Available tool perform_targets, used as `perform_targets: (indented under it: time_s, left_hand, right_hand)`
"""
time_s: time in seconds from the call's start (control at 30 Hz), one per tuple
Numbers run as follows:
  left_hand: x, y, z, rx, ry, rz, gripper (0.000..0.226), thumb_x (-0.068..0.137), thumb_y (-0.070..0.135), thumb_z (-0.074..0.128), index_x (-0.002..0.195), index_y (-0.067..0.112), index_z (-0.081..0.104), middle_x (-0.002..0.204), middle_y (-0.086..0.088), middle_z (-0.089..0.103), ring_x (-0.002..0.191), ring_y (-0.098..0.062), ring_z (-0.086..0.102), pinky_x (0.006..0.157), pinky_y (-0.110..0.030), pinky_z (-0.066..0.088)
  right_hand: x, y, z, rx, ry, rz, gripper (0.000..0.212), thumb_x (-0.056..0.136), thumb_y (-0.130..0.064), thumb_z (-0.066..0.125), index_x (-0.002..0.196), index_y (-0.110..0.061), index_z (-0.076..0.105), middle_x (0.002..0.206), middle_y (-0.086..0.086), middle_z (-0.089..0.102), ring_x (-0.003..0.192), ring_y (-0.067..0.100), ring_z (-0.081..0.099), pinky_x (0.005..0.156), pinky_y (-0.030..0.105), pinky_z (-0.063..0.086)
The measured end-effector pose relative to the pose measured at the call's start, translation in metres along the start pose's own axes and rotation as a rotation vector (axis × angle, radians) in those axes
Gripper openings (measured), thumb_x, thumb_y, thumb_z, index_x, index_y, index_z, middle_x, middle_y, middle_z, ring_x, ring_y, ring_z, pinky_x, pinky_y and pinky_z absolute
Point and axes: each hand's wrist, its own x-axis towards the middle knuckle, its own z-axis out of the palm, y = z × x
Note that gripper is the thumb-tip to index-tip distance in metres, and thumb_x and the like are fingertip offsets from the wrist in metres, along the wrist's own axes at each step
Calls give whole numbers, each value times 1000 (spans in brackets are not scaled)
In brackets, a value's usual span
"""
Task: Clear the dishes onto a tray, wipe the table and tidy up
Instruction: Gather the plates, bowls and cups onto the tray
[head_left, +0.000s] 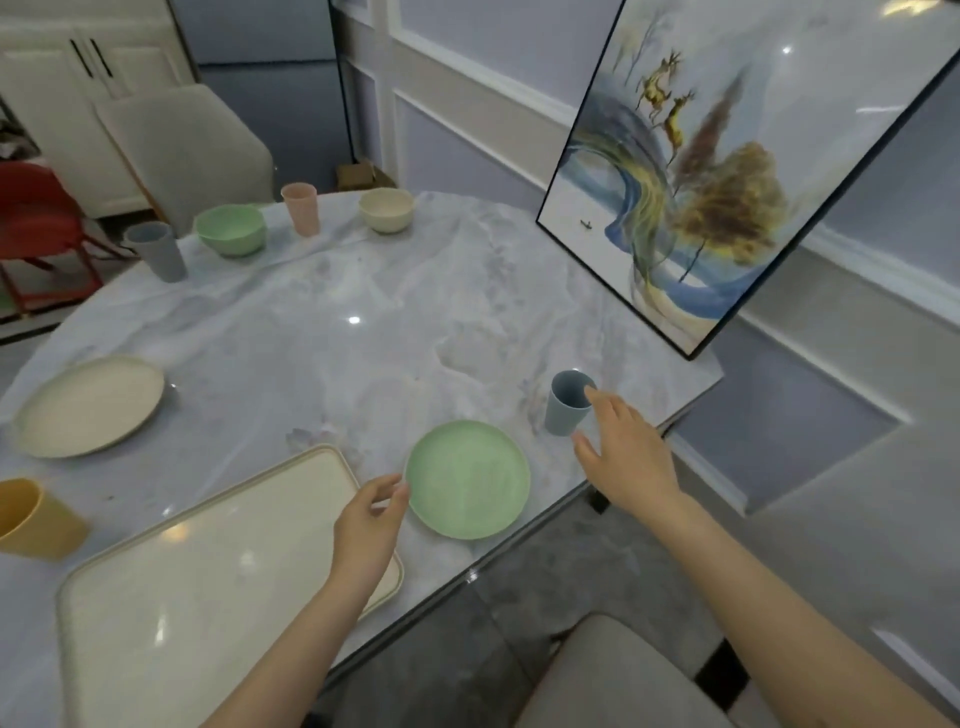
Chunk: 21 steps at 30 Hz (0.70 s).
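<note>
The left hand (370, 525) reaches over the cream rectangular plastic tray (171, 597), fingers loosely curled and holding nothing — fingertips at the rim of the round pale-green plastic plate (467, 479). The right hand (626, 449) is spread wide, just beside the grey-blue plastic cup (567, 402) — whether touching, unclear.

Your left hand (370, 519) is at the green plate's (467, 479) near rim, fingertips seemingly touching it, right beside the empty cream tray (197, 587). Your right hand (626, 452) spreads open next to the blue-grey cup (567, 402), index fingertip at its lip on the marble table (337, 332).
</note>
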Motion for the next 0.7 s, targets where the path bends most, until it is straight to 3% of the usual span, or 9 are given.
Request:
perform_targets:
  time_s: [0.13, 0.33, 0.5, 0.7]
  left_hand:
    - [29, -25, 22, 18, 38, -94, 18, 88, 24, 63, 105, 18, 67, 103, 2, 65, 82, -6, 55, 77, -23, 38]
    - [61, -58, 42, 46, 25, -193, 39, 85, 28, 67, 120, 16, 59, 121, -3, 61, 103, -14, 55, 87, -28, 42]
    - [72, -79, 53, 67, -23, -223, 59, 81, 25, 72, 132, 13, 46, 120, -7, 61, 96, -16, 56, 77, -29, 47]
    - [85, -92, 62, 168, -4, -183, 43, 79, 9, 69, 120, 12, 56, 110, -8, 68, 85, -13, 56, 60, -4, 36]
  right_hand:
    - [35, 12, 25, -10, -46, 9, 63, 92, -37, 48, 146, -15, 25, 151, 7, 32, 133, 25, 38, 102, 40, 37]
    - [74, 21, 55, -33, -56, 38, 67, 89, -40, 54, 145, -13, 28, 153, 10, 27, 134, 30, 34, 103, 42, 34]
    - [101, 30, 73, -31, -46, 105, 70, 86, -44, 58, 143, -15, 29, 152, 13, 27, 133, 34, 35, 104, 47, 36]
    - [128, 39, 92, 21, -91, 211, 78, 85, -53, 55, 147, -21, 19, 156, 10, 17, 137, 35, 29, 104, 49, 34]
